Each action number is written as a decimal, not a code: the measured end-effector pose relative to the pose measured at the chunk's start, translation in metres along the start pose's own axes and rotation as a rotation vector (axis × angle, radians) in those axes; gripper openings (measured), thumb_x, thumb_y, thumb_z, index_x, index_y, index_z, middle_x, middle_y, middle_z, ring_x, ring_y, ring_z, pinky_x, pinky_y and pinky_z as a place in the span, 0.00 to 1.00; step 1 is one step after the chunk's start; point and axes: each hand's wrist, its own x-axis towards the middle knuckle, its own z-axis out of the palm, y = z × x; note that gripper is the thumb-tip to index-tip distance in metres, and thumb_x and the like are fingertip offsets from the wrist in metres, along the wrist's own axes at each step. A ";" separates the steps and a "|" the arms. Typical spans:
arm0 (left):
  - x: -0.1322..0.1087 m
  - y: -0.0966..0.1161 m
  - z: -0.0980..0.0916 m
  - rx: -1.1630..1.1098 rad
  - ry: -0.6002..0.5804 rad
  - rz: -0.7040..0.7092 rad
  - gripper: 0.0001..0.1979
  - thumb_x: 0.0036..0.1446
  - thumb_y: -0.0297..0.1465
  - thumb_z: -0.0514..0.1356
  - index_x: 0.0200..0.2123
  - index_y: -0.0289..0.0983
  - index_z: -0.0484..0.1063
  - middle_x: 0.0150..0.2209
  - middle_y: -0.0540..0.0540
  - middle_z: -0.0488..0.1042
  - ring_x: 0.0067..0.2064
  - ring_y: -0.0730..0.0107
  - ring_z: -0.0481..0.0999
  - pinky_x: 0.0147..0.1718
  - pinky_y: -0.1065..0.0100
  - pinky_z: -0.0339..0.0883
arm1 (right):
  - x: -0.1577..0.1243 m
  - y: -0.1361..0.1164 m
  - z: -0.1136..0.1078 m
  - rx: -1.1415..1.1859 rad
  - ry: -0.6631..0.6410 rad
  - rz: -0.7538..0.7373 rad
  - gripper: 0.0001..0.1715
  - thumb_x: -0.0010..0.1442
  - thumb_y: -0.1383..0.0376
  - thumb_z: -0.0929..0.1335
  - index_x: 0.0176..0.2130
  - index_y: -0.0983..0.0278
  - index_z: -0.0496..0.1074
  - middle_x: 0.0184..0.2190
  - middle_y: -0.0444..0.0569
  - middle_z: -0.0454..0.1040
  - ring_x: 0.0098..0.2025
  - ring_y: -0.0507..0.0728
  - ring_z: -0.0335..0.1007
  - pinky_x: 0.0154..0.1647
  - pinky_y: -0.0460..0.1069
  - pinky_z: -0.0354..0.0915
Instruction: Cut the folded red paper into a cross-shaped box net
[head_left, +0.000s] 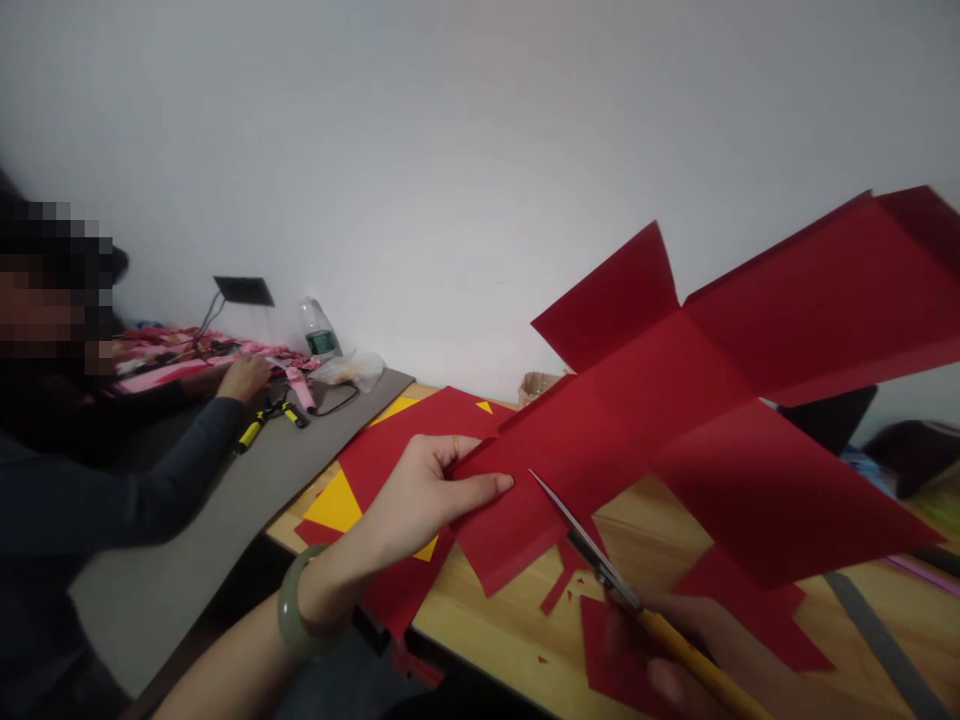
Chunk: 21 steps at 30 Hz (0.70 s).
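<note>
My left hand pinches the left end of a large red sheet of card between thumb and fingers. The card is cut and creased into a cross-like box shape with folded flaps, and it is lifted and tilted above the table. In my right hand is a pair of scissors with yellow handles. One blade lies across the front of the card near its lower edge, just right of my left thumb; whether the other blade is behind the card I cannot tell.
Red sheets, yellow paper and red scraps lie on the wooden table. A grey ruler is at right. At left, a co-worker's hand is near a pink tool, yellow-black pliers and a bottle.
</note>
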 end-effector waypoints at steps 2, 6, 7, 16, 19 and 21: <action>0.000 0.000 0.000 -0.006 0.000 0.001 0.07 0.47 0.33 0.68 0.30 0.35 0.79 0.26 0.46 0.79 0.28 0.70 0.78 0.28 0.73 0.72 | -0.001 -0.004 0.000 -0.011 0.008 0.016 0.27 0.45 0.40 0.65 0.25 0.61 0.62 0.19 0.40 0.57 0.15 0.47 0.50 0.14 0.44 0.50; -0.001 0.001 0.001 -0.013 -0.003 -0.001 0.08 0.45 0.34 0.69 0.29 0.35 0.79 0.27 0.46 0.79 0.27 0.71 0.78 0.28 0.74 0.72 | -0.001 -0.006 0.001 -0.015 -0.043 0.004 0.31 0.45 0.36 0.63 0.24 0.61 0.60 0.15 0.38 0.53 0.14 0.48 0.49 0.13 0.45 0.49; -0.001 0.001 0.001 -0.014 -0.001 -0.001 0.09 0.45 0.34 0.69 0.29 0.35 0.79 0.26 0.46 0.79 0.27 0.70 0.78 0.27 0.74 0.72 | 0.000 -0.005 0.001 -0.018 -0.040 0.003 0.32 0.45 0.35 0.62 0.24 0.61 0.60 0.16 0.39 0.54 0.15 0.48 0.49 0.13 0.45 0.49; -0.001 0.002 0.000 -0.044 -0.021 -0.005 0.12 0.44 0.34 0.70 0.33 0.34 0.79 0.27 0.47 0.79 0.29 0.69 0.78 0.29 0.73 0.73 | 0.004 0.007 -0.003 -0.030 -0.044 -0.067 0.33 0.48 0.34 0.61 0.23 0.61 0.63 0.19 0.44 0.60 0.21 0.52 0.57 0.21 0.48 0.56; -0.001 0.001 0.000 -0.044 -0.019 -0.003 0.11 0.45 0.33 0.69 0.33 0.34 0.79 0.27 0.47 0.79 0.29 0.70 0.78 0.29 0.74 0.72 | 0.005 0.009 -0.003 -0.033 -0.048 -0.082 0.35 0.48 0.33 0.60 0.23 0.61 0.63 0.19 0.45 0.60 0.22 0.53 0.57 0.23 0.49 0.57; -0.001 0.001 0.000 -0.040 -0.015 0.002 0.10 0.46 0.33 0.69 0.32 0.34 0.79 0.28 0.47 0.79 0.29 0.71 0.78 0.29 0.74 0.72 | 0.005 0.011 -0.003 -0.032 -0.047 -0.097 0.36 0.48 0.32 0.59 0.24 0.61 0.63 0.20 0.45 0.60 0.22 0.53 0.57 0.23 0.49 0.57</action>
